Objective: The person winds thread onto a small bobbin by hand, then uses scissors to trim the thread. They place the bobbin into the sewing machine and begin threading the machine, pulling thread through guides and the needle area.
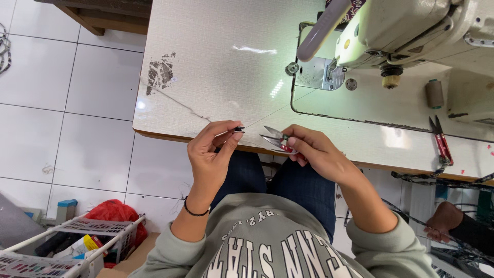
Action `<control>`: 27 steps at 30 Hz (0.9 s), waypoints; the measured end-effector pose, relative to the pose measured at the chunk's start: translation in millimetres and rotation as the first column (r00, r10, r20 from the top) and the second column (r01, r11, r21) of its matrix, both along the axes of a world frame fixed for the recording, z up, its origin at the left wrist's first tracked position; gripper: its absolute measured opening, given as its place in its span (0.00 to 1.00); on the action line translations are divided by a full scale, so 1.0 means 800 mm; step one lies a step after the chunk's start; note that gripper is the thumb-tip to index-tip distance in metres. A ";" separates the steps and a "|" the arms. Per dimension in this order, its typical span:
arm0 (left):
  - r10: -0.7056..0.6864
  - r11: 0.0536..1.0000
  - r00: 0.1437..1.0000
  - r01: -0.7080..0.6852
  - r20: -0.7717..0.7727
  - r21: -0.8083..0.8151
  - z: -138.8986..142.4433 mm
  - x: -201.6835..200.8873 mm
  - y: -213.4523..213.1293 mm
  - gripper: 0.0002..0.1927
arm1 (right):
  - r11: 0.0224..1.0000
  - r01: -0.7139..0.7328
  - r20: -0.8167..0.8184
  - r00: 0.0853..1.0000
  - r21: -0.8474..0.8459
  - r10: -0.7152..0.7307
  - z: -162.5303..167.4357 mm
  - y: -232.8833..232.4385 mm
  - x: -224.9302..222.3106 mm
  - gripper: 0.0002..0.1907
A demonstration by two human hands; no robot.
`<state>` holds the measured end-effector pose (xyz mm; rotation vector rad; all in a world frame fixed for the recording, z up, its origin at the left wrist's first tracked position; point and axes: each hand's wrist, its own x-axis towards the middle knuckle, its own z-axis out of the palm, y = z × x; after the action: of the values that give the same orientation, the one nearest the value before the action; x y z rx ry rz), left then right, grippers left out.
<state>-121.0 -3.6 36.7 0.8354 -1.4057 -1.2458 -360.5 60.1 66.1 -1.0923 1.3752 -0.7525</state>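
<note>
My left hand (211,152) pinches a small dark bobbin (239,129) between thumb and fingers, just over the front edge of the sewing table (206,62). A thin thread runs from the bobbin toward my right hand. My right hand (314,149) grips small thread snips (275,139) with red handles, their metal blades apart and pointing left at the bobbin, a short gap away. Both hands hover above my lap in dark trousers.
A cream sewing machine (406,31) stands at the table's back right, with its metal needle plate (320,73). A second pair of red snips (441,141) lies at the right, a thread spool (435,93) behind it. A white wire basket (77,247) of items sits on the tiled floor at lower left.
</note>
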 end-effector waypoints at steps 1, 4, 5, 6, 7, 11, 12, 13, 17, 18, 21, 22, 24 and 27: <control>0.007 1.000 1.000 -0.007 0.016 -0.001 0.002 -0.001 0.001 0.09 | 1.000 0.018 0.036 0.999 -0.003 -0.018 -0.002 -0.002 0.001 0.14; 0.020 1.000 0.999 -0.019 0.050 -0.007 0.005 -0.003 0.002 0.09 | 1.000 0.003 0.112 0.994 -0.013 -0.002 -0.008 -0.011 0.004 0.14; 0.020 1.000 0.998 -0.020 0.056 -0.004 0.005 -0.003 0.002 0.09 | 1.000 -0.003 0.173 0.985 -0.001 0.003 -0.009 -0.012 0.005 0.15; 0.022 1.000 0.998 -0.022 0.062 -0.002 0.006 -0.004 0.002 0.09 | 1.000 -0.011 0.233 0.973 0.011 0.008 -0.010 -0.012 0.006 0.16; 0.022 1.000 0.997 -0.021 0.069 -0.010 0.006 -0.004 0.001 0.09 | 1.000 -0.022 0.292 0.956 0.022 0.014 -0.012 -0.013 0.008 0.18; 0.025 0.999 0.996 -0.022 0.088 -0.035 0.005 -0.005 -0.003 0.09 | 0.998 0.001 0.311 0.950 0.067 -0.022 -0.019 -0.015 0.014 0.20; 0.027 0.999 0.996 -0.023 0.089 -0.039 0.005 -0.005 -0.003 0.09 | 0.997 0.007 0.295 0.955 0.075 -0.029 -0.020 -0.016 0.015 0.21; 0.027 0.999 0.995 -0.023 0.100 -0.043 0.005 -0.005 -0.003 0.09 | 0.996 0.014 0.278 0.960 0.083 -0.036 -0.021 -0.016 0.016 0.22; 0.033 0.998 0.990 -0.025 0.134 -0.062 0.005 -0.007 -0.004 0.09 | 0.999 -0.023 0.218 0.976 0.048 0.012 -0.022 -0.020 0.018 0.24; 0.036 0.997 0.989 -0.027 0.140 -0.067 0.005 -0.007 -0.005 0.09 | 0.999 -0.022 0.185 0.983 0.034 0.016 -0.021 -0.022 0.019 0.23; 0.034 0.996 0.989 -0.022 0.142 -0.085 0.006 -0.007 -0.007 0.09 | 1.000 -0.012 0.118 0.993 -0.009 0.013 -0.017 -0.025 0.023 0.22; 0.033 0.996 0.990 -0.021 0.139 -0.086 0.006 -0.007 -0.008 0.09 | 1.000 -0.005 0.101 0.995 -0.025 0.008 -0.014 -0.025 0.025 0.22; 0.029 0.996 0.991 -0.018 0.132 -0.085 0.006 -0.007 -0.009 0.09 | 0.994 -0.014 0.034 0.999 -0.110 0.018 -0.008 -0.024 0.026 0.22; 0.045 0.997 0.988 -0.035 0.150 -0.072 0.006 -0.007 -0.011 0.09 | 0.994 -0.038 -0.149 0.989 -0.102 0.022 0.002 -0.022 0.025 0.21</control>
<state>-126.4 -12.6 41.1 0.9216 -1.5370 -1.1154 -340.7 42.8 68.0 -1.2699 1.4534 -0.7409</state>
